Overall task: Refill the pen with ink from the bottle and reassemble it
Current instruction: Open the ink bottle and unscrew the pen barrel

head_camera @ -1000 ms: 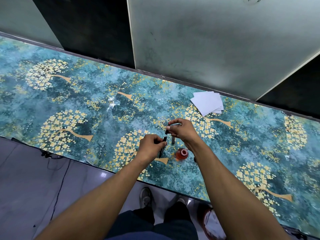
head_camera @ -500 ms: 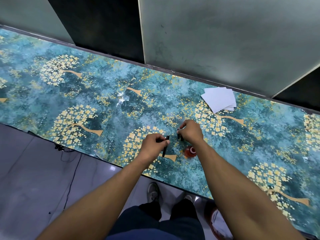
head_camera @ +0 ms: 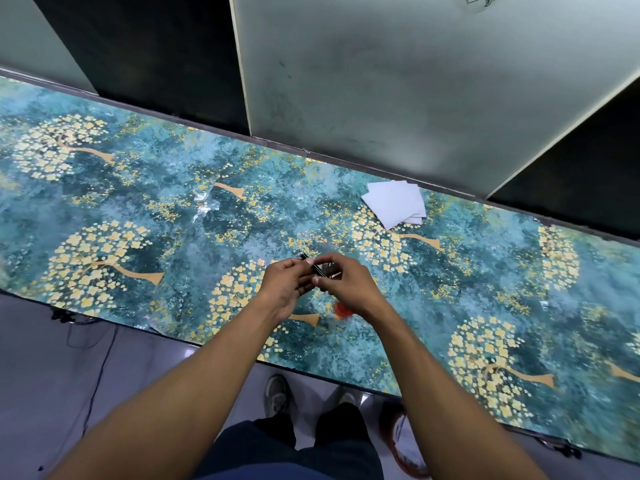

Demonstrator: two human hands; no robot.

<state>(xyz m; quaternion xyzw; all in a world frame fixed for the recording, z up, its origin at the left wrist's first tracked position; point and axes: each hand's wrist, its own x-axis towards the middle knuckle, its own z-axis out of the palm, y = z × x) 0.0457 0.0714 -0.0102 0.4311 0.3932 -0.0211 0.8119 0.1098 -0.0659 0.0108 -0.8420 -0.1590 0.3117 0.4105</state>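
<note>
Both my hands meet above the middle of the table. My left hand (head_camera: 284, 283) and my right hand (head_camera: 341, 282) each pinch the thin black pen (head_camera: 316, 266), which lies slanted between their fingertips with one end poking out at the upper left. Which pen part each hand holds is blurred. The red ink bottle (head_camera: 342, 309) stands on the table just below my right wrist, mostly hidden by it.
The table (head_camera: 173, 220) wears a teal cloth with yellow tree prints. A small stack of white paper sheets (head_camera: 394, 202) lies at the back right, near the wall panels. The front edge runs just under my forearms, with floor and shoes below.
My hands have come together and risen from the table; the pen, held upright by the left hand before, now lies slanted between both hands. The camera view shifted slightly.
</note>
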